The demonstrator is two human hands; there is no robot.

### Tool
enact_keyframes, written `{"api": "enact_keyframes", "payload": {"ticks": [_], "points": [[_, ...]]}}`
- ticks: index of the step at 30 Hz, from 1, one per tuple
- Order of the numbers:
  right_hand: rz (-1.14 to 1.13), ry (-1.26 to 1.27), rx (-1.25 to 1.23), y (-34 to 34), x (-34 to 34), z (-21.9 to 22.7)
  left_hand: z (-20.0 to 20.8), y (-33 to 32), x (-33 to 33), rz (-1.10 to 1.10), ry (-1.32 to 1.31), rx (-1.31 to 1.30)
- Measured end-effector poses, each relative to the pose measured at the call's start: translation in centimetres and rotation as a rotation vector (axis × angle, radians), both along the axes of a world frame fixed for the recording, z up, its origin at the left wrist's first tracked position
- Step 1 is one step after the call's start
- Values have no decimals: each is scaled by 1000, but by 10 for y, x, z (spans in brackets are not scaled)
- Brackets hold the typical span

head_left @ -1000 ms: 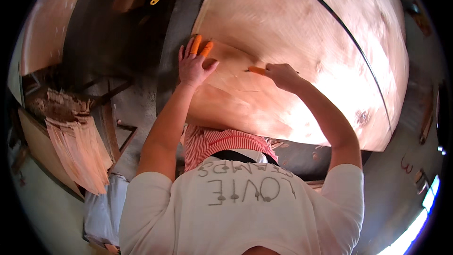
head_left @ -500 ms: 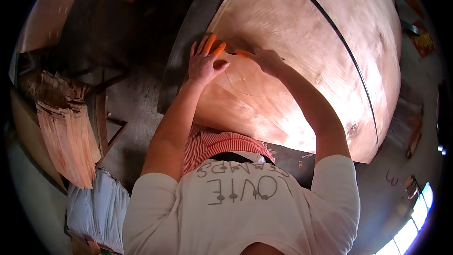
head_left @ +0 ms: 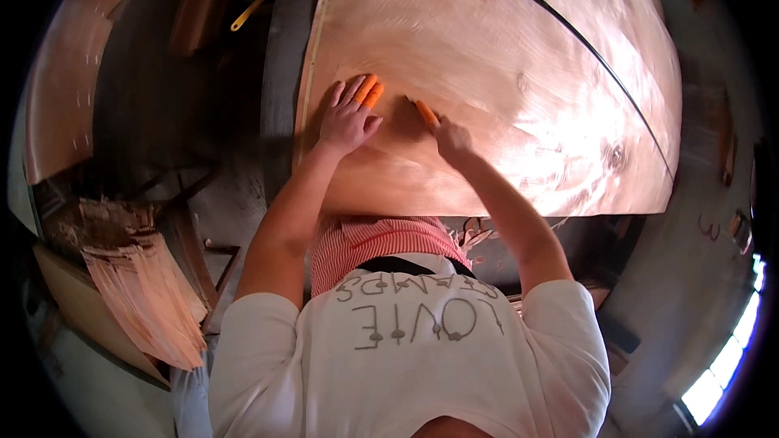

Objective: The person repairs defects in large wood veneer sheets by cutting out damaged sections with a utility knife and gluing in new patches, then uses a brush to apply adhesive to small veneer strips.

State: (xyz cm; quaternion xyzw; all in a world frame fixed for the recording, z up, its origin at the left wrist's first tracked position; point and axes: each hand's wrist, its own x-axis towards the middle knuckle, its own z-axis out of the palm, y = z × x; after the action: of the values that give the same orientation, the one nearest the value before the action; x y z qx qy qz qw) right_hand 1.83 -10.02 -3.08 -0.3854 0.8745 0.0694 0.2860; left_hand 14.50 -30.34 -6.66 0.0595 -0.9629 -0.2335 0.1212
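A large sheet of wood veneer (head_left: 503, 105), pale and shiny with knots, lies in front of me. My left hand (head_left: 347, 118) rests flat on its left part, fingers spread, with orange finger covers on two fingers. To the right of it, my right hand (head_left: 451, 136) is closed low over the sheet, its pointing finger in an orange cover. From that finger sticks out the dark tip of a small, thin tool (head_left: 411, 100); the rest of the tool is hidden in the hand, so its kind is unclear.
A thin black cord or strip (head_left: 560, 16) curves across the veneer. A dark grey edge (head_left: 284, 73) runs along its left side. Further left are a yellow-handled tool (head_left: 250, 12) and a hanging stack of veneer strips (head_left: 150, 296). Scraps (head_left: 479, 234) lie by my waist.
My view has turned, so the veneer's near edge now runs level. The right hand has moved away from the left and nearer to me. The left hand stays flat on the sheet.
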Motion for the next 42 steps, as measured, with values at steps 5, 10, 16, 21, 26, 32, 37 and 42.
{"api": "enact_keyframes", "payload": {"ticks": [5,10,16,21,26,32,37,42], "points": [[-448,-138,-59,76,79,-41,5,6,-6,-6,20,-49],[-663,-208,-111,67,110,-17,5,7,-6,-16,-2,-121],[-589,-79,-428,99,107,-29,9,14,-12,-46,-41,-191],[-618,155,-447,110,46,0,10,12,-7,-51,-12,-228],[-591,205,-401,102,-28,-11,17,14,-10,-85,-29,-259],[-487,333,-470,99,-53,-16,-2,13,-2,-32,99,-2],[-285,349,-550,98,-37,43,-10,10,3,-104,241,-100],[-153,305,-560,108,-3,108,4,15,-1,-97,186,-99]]}}
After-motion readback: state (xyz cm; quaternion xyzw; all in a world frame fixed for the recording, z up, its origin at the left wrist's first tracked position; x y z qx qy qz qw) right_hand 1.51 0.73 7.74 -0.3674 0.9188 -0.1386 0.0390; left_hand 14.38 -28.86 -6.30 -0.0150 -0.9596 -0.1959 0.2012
